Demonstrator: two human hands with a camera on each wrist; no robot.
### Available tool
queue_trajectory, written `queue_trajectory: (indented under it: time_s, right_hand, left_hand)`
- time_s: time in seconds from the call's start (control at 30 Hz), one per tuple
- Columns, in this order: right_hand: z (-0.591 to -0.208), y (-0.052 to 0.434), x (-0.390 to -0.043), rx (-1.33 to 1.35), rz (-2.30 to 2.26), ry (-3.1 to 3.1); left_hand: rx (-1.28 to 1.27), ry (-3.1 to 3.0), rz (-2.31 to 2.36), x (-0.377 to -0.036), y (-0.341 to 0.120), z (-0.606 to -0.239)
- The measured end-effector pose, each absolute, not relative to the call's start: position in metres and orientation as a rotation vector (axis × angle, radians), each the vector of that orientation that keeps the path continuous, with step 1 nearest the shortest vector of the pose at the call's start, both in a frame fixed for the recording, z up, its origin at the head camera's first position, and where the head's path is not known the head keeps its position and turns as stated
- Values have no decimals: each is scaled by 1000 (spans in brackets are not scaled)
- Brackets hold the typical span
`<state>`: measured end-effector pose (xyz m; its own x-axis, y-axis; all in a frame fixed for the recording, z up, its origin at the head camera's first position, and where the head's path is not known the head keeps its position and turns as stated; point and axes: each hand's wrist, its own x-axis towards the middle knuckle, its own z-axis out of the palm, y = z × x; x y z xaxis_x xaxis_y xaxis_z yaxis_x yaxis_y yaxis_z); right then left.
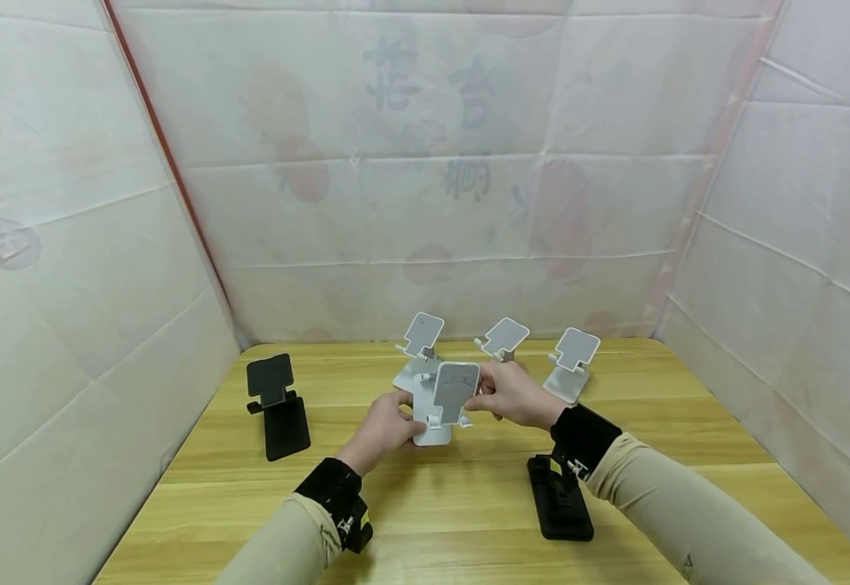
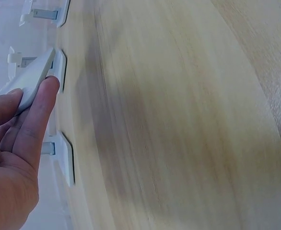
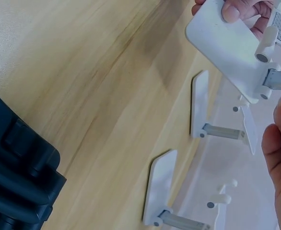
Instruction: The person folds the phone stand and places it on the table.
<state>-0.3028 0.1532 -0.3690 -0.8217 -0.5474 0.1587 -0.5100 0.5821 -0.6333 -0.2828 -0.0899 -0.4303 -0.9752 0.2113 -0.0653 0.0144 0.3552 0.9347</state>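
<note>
A white phone stand (image 1: 457, 392) is held up in front of the body, over the wooden table. My left hand (image 1: 387, 424) pinches its flat base (image 3: 224, 50) between thumb and fingers at the left edge. At the right edge of its grey-padded upper plate, my right hand (image 1: 514, 393) grips with thumb in front and fingers partly hidden behind. The base hangs clear of the tabletop in the right wrist view, with the hinged arm (image 3: 279, 80) swung out from it.
Behind the hands stand three more white phone stands, at left (image 1: 425, 333), middle (image 1: 507, 335) and right (image 1: 577, 349). An unfolded black stand (image 1: 286, 426) is on the left of the table (image 1: 198, 496). A folded black one (image 1: 565, 508) lies beneath my right wrist. Fabric walls surround the table.
</note>
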Motion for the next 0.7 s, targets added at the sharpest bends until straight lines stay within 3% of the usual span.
queue_trajectory:
  time_s: [0.7]
  right_hand:
    - [-382,149,-301,-1123,-979,3070]
  left_hand:
    - [213,2347,1702,-281,-87,-427]
